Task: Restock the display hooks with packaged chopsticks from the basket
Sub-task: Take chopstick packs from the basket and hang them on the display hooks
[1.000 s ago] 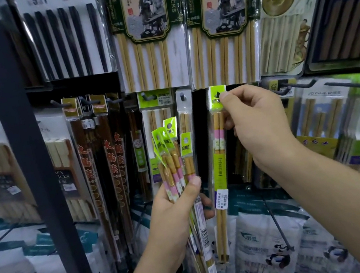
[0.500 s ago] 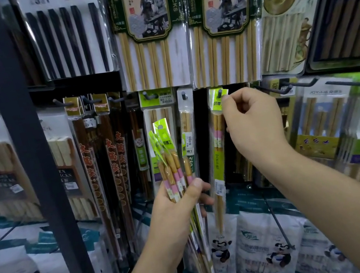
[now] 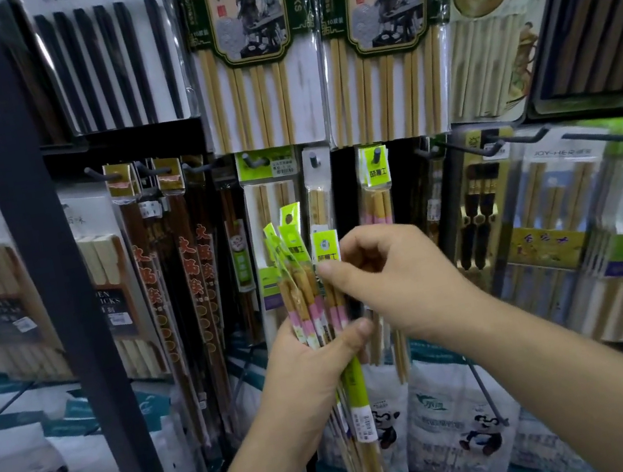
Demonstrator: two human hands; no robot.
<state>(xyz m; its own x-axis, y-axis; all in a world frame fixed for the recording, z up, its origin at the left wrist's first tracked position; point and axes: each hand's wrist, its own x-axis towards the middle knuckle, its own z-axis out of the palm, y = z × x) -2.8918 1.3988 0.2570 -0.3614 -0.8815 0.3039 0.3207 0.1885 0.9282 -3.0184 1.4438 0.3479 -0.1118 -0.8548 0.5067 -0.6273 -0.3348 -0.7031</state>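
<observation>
4 green tabs (image 3: 290,218) stand out at the top of the bundle (image 3: 304,299), so I count 4 packs in it, though blur may hide another. 1 hook (image 3: 375,155) matters here, the one that carries the hung pack (image 3: 377,207) with the same green tab. At least 1 pack hangs there; I cannot tell if more sit behind it. No basket is in view.

The left hand (image 3: 312,368) is below and to the left of the hook. Its fingers wrap the bundle at about mid-length and the thumb lies across the front. The right hand (image 3: 397,283) is below the hook and just left of it. Thumb and forefinger pinch the pack (image 3: 327,251) on the side of the bundle nearest the hook, just under its tab, and the other fingers are curled in.

That pack lies near upright, tab end up. Its long axis runs down past the left wrist, well below the hook. From the pinched tab the hook lies up and to the right, and farther back toward the rack. Of the 2 hands, the right is the nearer to the hook and is the one placed to carry the pack there.

The hook juts out toward the person, so I judge that the tab's hole must meet its tip face on, once the pack slides free of the other 3.
</observation>
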